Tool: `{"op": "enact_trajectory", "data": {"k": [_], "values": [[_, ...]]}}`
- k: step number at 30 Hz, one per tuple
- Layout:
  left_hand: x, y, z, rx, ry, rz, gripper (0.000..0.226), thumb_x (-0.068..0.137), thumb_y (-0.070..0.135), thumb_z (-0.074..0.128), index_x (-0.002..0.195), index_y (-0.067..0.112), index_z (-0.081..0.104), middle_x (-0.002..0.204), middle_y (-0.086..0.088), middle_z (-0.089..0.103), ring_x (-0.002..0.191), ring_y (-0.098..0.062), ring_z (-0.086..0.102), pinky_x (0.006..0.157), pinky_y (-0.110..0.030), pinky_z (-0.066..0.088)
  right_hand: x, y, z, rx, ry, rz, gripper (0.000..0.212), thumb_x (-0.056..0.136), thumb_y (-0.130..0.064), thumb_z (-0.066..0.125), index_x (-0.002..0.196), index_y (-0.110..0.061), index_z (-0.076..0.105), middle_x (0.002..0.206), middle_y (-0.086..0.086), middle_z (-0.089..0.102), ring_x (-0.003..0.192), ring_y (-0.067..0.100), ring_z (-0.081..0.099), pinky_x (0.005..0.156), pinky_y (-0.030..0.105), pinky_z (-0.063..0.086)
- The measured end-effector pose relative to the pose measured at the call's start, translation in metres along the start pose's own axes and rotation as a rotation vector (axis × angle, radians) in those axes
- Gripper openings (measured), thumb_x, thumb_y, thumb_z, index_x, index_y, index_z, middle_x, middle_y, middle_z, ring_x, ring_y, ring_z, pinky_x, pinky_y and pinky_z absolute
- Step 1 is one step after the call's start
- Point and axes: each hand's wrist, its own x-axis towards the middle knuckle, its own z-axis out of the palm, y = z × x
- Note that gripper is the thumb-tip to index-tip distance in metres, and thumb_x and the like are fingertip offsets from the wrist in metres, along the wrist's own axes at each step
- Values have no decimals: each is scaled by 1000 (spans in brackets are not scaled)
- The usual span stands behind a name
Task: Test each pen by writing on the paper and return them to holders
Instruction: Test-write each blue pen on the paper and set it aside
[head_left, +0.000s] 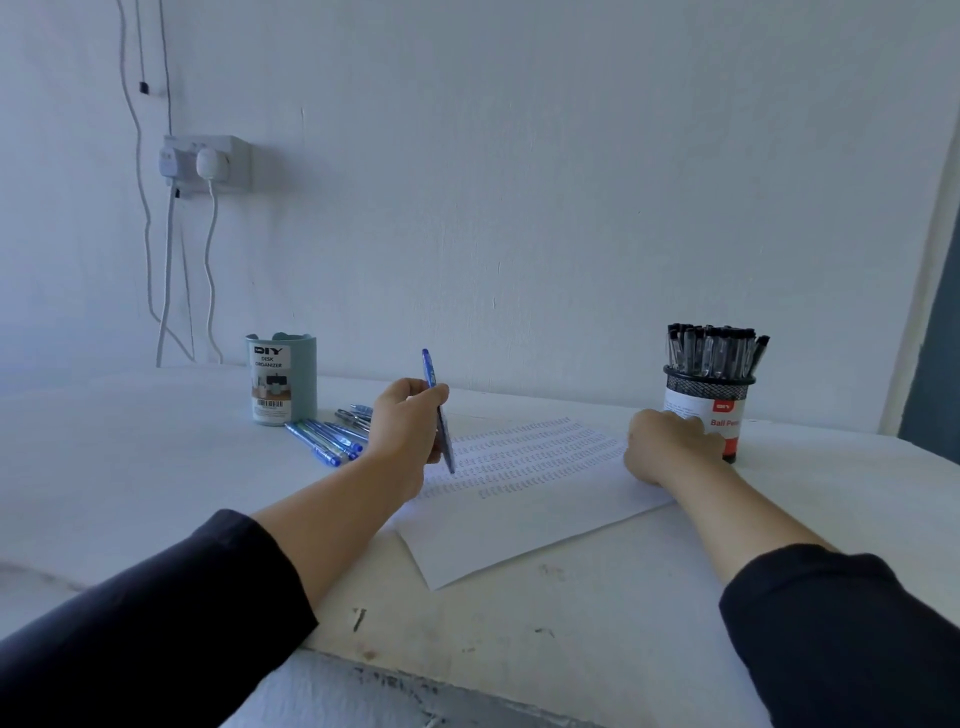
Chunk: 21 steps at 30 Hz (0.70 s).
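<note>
- While the left hand (410, 415) pinches the blue pen (439, 415) mid-barrel, the tip meets the paper (519, 514).
- Pen: probably light, stiff; grip low.
- Right hand (670, 447) presses the paper; fingers' curl unclear.

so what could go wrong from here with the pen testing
1. The loose blue pens lie on the table beside the teal holder, close to the left hand and its forearm; a sweep could roll them off.
2. The paper is pinned only by the right hand at one edge, so it may skew while the blue pen writes.
3. The right hand sits against the full mesh holder, which could tip if nudged.
</note>
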Motion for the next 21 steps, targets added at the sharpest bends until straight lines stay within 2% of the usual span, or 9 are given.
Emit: {"op": "enact_trajectory", "data": {"k": [3, 5, 7, 9, 11, 13, 16, 19, 21], "values": [[-1, 1, 1, 0, -20, -8, 8, 96, 14, 54, 96, 7, 54, 72, -7, 53, 53, -18, 55, 49, -23, 48, 1, -11, -1, 334, 14, -133, 19, 93, -26, 44, 91, -16, 60, 98, 4, 60, 100, 28, 52, 83, 35, 38], [-2, 1, 2, 19, -43, -17, 6, 95, 12, 54, 97, 6, 55, 73, -8, 60, 57, -16, 60, 53, -22, 49, -4, -26, -3, 560, -7, -281, 23, 93, -30, 49, 77, -15, 55, 81, 2, 57, 83, 24, 52, 72, 31, 37], [-3, 1, 3, 43, -61, -19, 10, 94, 10, 57, 103, 7, 54, 74, -6, 63, 63, -14, 61, 59, -25, 49, -14, -43, -8, 732, -44, -408, 27, 94, -30, 51, 87, -6, 62, 83, 3, 58, 76, 18, 50, 67, 28, 36], [-4, 0, 4, 55, -78, -17, 23, 92, 9, 59, 112, 11, 48, 77, -6, 64, 69, -13, 60, 63, -27, 50, -24, -58, -11, 803, -85, -506, 31, 95, -31, 51, 94, -3, 64, 90, 6, 62, 71, 14, 49, 64, 26, 36], [-4, 0, 6, 71, -96, -17, 32, 91, 8, 61, 117, 13, 44, 81, -7, 64, 72, -13, 60, 64, -28, 51, -30, -70, -11, 801, -113, -566, 25, 94, -33, 55, 95, -11, 65, 89, 3, 64, 68, 9, 50, 60, 24, 37], [-4, -1, 7, 90, -119, -15, 35, 90, 10, 62, 120, 11, 44, 86, -9, 66, 76, -14, 60, 63, -28, 52, -31, -74, -10, 764, -100, -579, 15, 91, -30, 59, 94, -17, 65, 79, -2, 62, 65, 7, 52, 56, 22, 37], [-3, -2, 7, 115, -193, -26, 34, 91, 15, 62, 121, 11, 46, 88, -9, 70, 76, -15, 59, 62, -28, 51, -28, -70, -10, 682, -38, -533, 10, 91, -24, 59, 85, -17, 65, 74, -1, 64, 59, 6, 53, 52, 21, 39], [0, -4, 5, 208, -214, -20, 32, 94, 22, 59, 122, 15, 43, 90, -8, 67, 75, -16, 55, 61, -28, 47, -21, -59, -8, 555, 33, -397, 13, 88, -19, 59, 77, -16, 64, 81, 5, 66, 75, 21, 62, 68, 29, 50], [7, -6, 0, 346, -120, 44, 28, 95, 21, 55, 119, 18, 42, 90, -8, 63, 70, -18, 51, 60, -31, 46, -16, -50, -7, 432, 80, -250, 10, 88, -15, 56, 88, -10, 65, 92, 9, 67, 89, 29, 63, 72, 30, 47]]}}
